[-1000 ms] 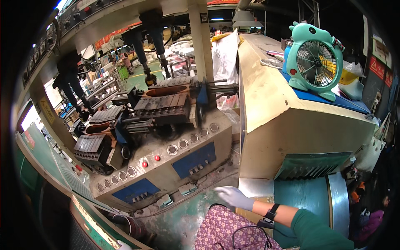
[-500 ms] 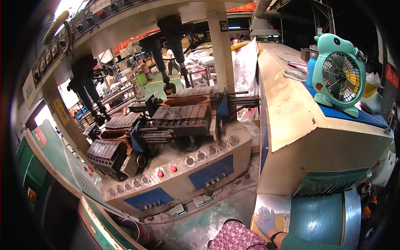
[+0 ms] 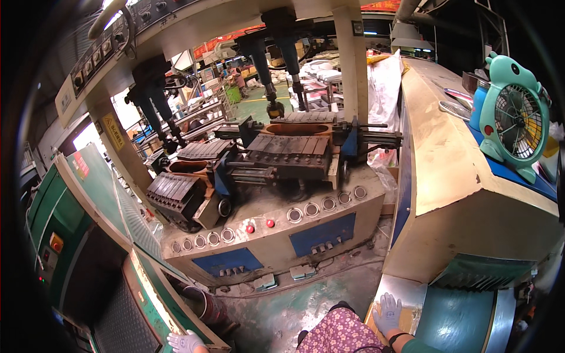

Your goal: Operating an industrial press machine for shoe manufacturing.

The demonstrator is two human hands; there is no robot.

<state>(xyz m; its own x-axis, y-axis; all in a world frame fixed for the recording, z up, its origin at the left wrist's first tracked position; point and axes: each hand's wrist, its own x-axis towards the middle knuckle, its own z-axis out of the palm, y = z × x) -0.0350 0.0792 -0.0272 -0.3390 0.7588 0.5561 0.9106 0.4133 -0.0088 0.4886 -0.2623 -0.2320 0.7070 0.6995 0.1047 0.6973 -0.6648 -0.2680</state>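
Note:
My right hand [image 3: 388, 313], in a pale work glove with a dark wristband, lies flat with fingers spread on a tan board [image 3: 406, 317] at the foot of the beige cabinet [image 3: 453, 194]. It grips nothing. My left hand [image 3: 185, 342], also gloved, shows only at the bottom edge, fingers apart, next to the green machine's edge [image 3: 147, 288]. It holds nothing that I can see. A patterned purple garment [image 3: 341, 334] sits between the two hands.
Ahead stands a press machine with dark ribbed moulds [image 3: 291, 154], round buttons and two red ones [image 3: 259, 226] on its sloped front panel. A teal desk fan [image 3: 513, 120] rests on the beige cabinet to the right. The concrete floor [image 3: 282, 306] lies between.
The view has swung up and left. My right hand has dropped from beside the patterned garment to the tan board. My left hand has come into view at the bottom edge.

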